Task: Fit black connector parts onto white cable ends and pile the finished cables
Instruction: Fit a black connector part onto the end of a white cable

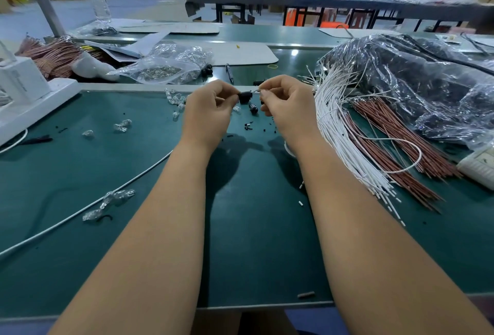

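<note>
- On the green work mat (254,227), which fills the near and middle scene, both forearms reach away from the camera and the two hands meet close together above its far edge.
- Right of the hands, a large clear plastic bag (417,86) of dark parts lies at the far right of the bench.
- Against that bag, a fanned pile of white cables (344,131) runs from far to near, just right of the right hand; a bundle of brown-red wires (395,153) lies beside it, farther right.
- Left hand (207,108): fingers curled, pinching the black connector part (244,96), which sits between the two hands, raised above the mat.
- Right hand (287,104): fingers curled, thumb and forefinger pinching a thin cable end (257,90) that points left at the connector; whether it has entered the part cannot be told.
- A second black connector (253,108) lies on the mat just near of the held one, between the hands.
- Small clear plastic pieces (121,124) are scattered on the mat to the left, well apart from the hands.
</note>
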{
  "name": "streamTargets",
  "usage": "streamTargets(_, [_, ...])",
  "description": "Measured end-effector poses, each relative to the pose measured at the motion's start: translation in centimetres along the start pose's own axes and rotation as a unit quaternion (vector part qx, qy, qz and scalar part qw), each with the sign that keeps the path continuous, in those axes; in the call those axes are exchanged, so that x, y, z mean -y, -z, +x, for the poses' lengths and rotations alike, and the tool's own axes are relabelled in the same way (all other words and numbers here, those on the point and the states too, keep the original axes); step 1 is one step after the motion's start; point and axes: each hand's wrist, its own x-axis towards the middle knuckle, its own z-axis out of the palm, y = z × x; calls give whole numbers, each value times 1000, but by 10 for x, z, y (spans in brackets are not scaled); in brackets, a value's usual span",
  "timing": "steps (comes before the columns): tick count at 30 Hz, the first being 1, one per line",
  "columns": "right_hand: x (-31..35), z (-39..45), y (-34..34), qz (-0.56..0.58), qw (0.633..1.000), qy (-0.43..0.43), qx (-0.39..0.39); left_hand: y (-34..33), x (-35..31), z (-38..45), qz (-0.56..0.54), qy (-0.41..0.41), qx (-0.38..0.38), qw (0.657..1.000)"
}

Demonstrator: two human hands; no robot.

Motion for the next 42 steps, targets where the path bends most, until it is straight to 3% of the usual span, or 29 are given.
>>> streamTargets(9, [1,0,-3,-32,999,1,0,-4,-7,-2,-8,-8,17,1000])
streamTargets(17, [1,1,-5,-52,999,6,0,-3,-11,-3,-82,69,33,994])
streamTargets(25, [1,0,-5,34,998,-36,37,1,-9,-3,-135,87,24,987])
streamTargets(33, [-3,1,-4,43,997,-37,55,0,-7,-2,-192,116,37,974])
streamTargets(38, [-2,5,9,-109,994,-10,23,-4,-6,-1,-165,129,21,978])
streamTargets(42, [1,15,34,-270,957,-10,-104,-8,-7,-6,-95,104,65,988])
